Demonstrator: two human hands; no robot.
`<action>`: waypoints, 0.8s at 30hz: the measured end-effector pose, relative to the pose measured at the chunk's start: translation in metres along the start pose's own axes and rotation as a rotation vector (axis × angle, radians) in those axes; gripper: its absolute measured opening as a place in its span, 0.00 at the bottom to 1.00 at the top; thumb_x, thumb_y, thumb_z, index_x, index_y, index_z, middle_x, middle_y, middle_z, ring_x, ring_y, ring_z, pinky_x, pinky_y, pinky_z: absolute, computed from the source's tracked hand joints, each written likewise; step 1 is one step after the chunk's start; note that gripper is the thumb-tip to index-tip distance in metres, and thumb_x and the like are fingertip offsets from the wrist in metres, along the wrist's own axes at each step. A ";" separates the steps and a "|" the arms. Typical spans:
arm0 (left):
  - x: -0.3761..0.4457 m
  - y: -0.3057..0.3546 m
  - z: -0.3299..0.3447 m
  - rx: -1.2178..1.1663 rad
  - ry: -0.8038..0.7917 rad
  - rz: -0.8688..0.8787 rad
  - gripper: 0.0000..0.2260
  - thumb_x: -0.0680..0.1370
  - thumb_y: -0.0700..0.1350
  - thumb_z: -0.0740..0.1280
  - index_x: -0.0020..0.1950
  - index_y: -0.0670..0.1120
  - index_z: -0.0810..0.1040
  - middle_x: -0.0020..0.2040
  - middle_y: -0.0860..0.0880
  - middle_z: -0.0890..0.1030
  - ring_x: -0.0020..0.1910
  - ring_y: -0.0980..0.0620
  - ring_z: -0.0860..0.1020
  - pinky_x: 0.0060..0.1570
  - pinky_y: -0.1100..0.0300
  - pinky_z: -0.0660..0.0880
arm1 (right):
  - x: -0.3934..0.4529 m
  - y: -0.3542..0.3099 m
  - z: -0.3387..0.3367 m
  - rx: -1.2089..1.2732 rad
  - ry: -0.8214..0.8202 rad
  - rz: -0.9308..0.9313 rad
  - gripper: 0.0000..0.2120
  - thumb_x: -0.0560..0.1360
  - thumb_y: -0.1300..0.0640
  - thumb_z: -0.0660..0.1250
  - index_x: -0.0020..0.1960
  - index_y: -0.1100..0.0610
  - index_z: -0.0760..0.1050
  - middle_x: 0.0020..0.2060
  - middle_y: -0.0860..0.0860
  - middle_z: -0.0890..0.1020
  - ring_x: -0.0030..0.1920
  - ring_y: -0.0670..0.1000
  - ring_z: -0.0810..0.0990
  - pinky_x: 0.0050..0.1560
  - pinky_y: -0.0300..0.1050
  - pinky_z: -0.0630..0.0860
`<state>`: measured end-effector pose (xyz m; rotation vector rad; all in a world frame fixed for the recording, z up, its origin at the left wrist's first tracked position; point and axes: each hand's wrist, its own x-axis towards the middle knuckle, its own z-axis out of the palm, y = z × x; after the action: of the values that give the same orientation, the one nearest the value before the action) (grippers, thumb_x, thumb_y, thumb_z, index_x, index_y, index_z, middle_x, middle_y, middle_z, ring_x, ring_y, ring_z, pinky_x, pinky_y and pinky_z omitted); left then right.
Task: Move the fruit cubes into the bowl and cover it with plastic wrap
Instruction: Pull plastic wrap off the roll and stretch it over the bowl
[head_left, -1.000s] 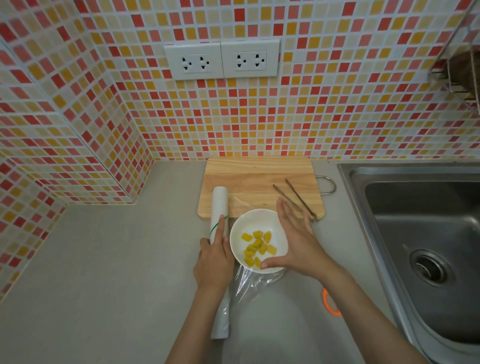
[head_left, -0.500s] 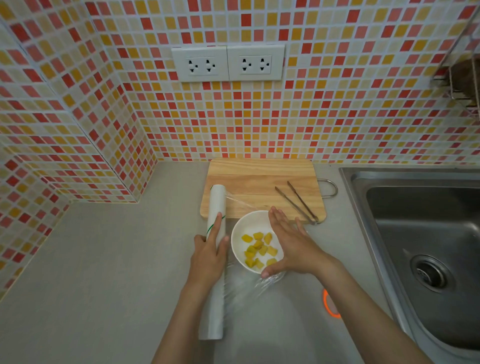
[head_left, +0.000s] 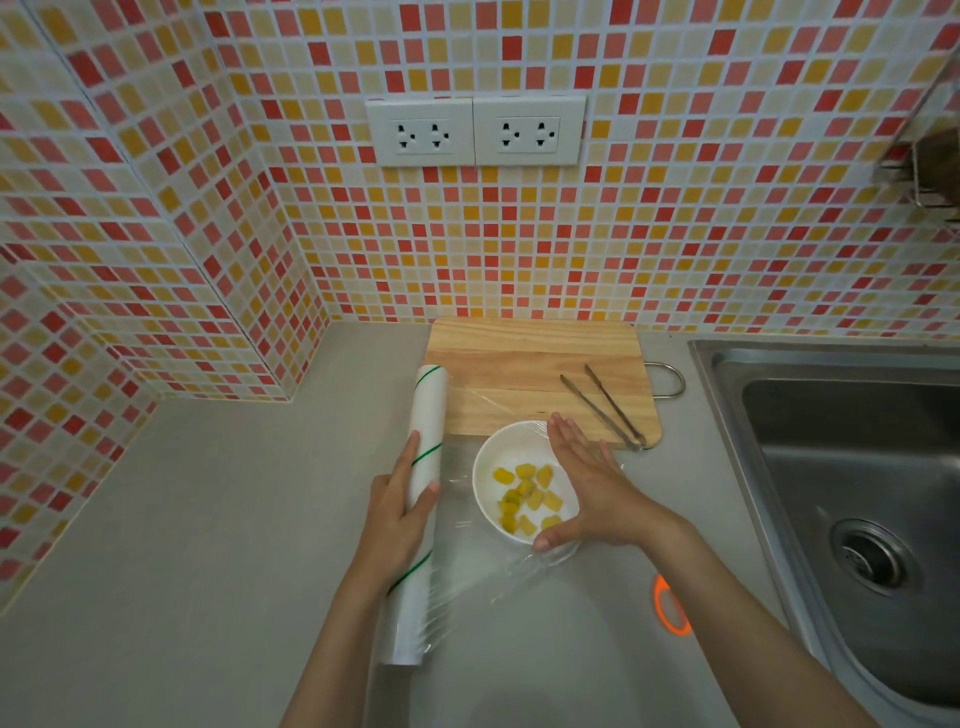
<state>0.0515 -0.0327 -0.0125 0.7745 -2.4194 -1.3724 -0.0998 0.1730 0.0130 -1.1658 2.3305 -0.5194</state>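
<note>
A white bowl (head_left: 498, 457) stands on the grey counter just in front of the cutting board, with several yellow fruit cubes (head_left: 524, 496) inside. Clear plastic wrap (head_left: 467, 577) stretches from a white roll (head_left: 423, 467) across the bowl. My left hand (head_left: 400, 514) grips the roll, which lies left of the bowl. My right hand (head_left: 587, 488) lies flat with fingers spread over the bowl's right rim, pressing on the film.
A wooden cutting board (head_left: 524, 358) sits behind the bowl with metal tongs (head_left: 602, 405) on its right part. A steel sink (head_left: 852, 493) fills the right side. An orange ring (head_left: 670, 605) lies near my right forearm. Tiled walls close the back and left.
The left hand has slid the roll a little leftward and away from the bowl, drawing out more film. The right hand has shifted slightly over the bowl's rim.
</note>
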 end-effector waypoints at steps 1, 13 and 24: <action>-0.002 0.000 0.001 -0.014 0.010 -0.010 0.27 0.79 0.49 0.62 0.74 0.63 0.54 0.60 0.49 0.69 0.51 0.64 0.67 0.56 0.64 0.61 | 0.000 0.000 0.000 -0.005 0.001 -0.005 0.66 0.57 0.33 0.73 0.73 0.52 0.28 0.74 0.46 0.32 0.71 0.43 0.27 0.72 0.53 0.31; -0.007 0.004 0.008 -0.033 0.103 0.024 0.20 0.82 0.45 0.50 0.73 0.58 0.50 0.50 0.46 0.66 0.54 0.52 0.67 0.51 0.74 0.59 | -0.012 -0.001 0.001 0.007 0.234 -0.035 0.60 0.56 0.31 0.72 0.76 0.47 0.41 0.75 0.45 0.34 0.74 0.46 0.30 0.71 0.53 0.30; -0.008 0.002 0.006 -0.043 0.114 0.020 0.21 0.82 0.44 0.52 0.75 0.54 0.54 0.50 0.41 0.69 0.50 0.56 0.64 0.50 0.73 0.59 | -0.116 0.027 0.028 -0.059 0.320 0.705 0.11 0.74 0.53 0.64 0.48 0.61 0.71 0.49 0.60 0.77 0.51 0.62 0.77 0.44 0.48 0.72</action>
<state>0.0546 -0.0229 -0.0135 0.7928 -2.2967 -1.3307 -0.0409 0.2793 0.0049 -0.2283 2.8202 -0.3900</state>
